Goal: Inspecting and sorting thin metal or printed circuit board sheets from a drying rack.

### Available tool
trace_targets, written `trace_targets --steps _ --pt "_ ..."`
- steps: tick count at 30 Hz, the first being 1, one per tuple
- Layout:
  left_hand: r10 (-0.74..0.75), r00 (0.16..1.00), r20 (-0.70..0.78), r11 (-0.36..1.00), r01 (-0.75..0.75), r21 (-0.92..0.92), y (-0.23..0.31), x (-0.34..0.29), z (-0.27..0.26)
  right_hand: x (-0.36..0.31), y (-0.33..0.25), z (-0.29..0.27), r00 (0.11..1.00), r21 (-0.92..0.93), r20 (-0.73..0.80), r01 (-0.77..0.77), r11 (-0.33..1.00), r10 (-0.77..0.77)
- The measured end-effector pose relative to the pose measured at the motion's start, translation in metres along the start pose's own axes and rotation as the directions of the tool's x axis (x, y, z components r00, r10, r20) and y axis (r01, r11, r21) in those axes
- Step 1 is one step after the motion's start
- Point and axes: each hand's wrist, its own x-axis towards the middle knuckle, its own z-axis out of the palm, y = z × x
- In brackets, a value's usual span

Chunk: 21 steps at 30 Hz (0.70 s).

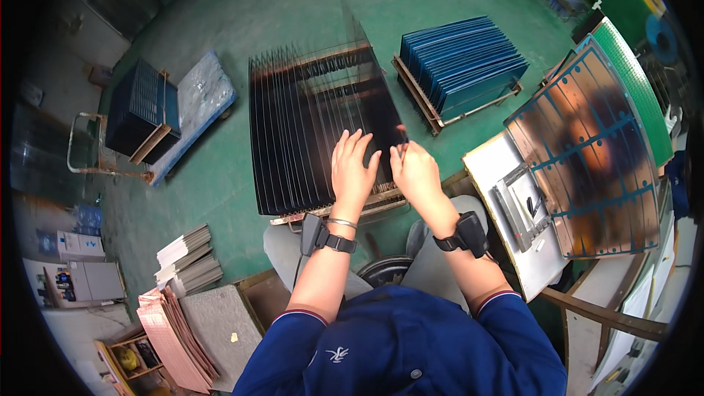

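My left hand [353, 172] is open, its fingers spread over the near right part of a rack of dark thin panels [282, 154]. I cannot tell whether it touches them. My right hand [416, 176] is closed in a pinch at the rack's near right corner, beside the edge of the rightmost panel [378, 106]. A small dark thing with a reddish tip [401, 133] shows at its fingertips, too blurred to name. The panels stand on edge in a row, those on the right smeared by motion.
Blue panels [466, 59] stand in another rack at far right. A cart [202, 103] at left carries more dark panels [139, 110]. On my right, a coppery sheet [587, 154] leans by a white board [499, 165] with a metal frame. Copper-coloured sheets [172, 337] lie at lower left.
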Motion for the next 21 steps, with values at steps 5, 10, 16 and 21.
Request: trace_targets --steps 5,10,16,21 --pt "-0.046 0.999 0.022 0.999 0.046 -0.027 0.001 0.002 -0.001 -0.008 0.004 0.005 0.983 -0.173 -0.13 0.103 0.979 -0.126" --pt "-0.002 0.999 0.035 1.0 0.002 0.005 -0.001 0.0 0.001 -0.016 -0.005 0.009 0.973 -0.085 -0.159 0.156 0.984 -0.168" --pt "-0.003 1.0 0.031 1.0 0.003 0.02 0.002 0.001 0.005 -0.03 0.008 0.017 0.977 -0.138 -0.102 0.172 0.975 -0.187" --pt "-0.014 0.998 0.054 0.991 0.007 0.132 0.007 0.005 0.006 -0.032 0.007 -0.006 0.982 -0.046 -0.109 0.151 0.988 -0.155"
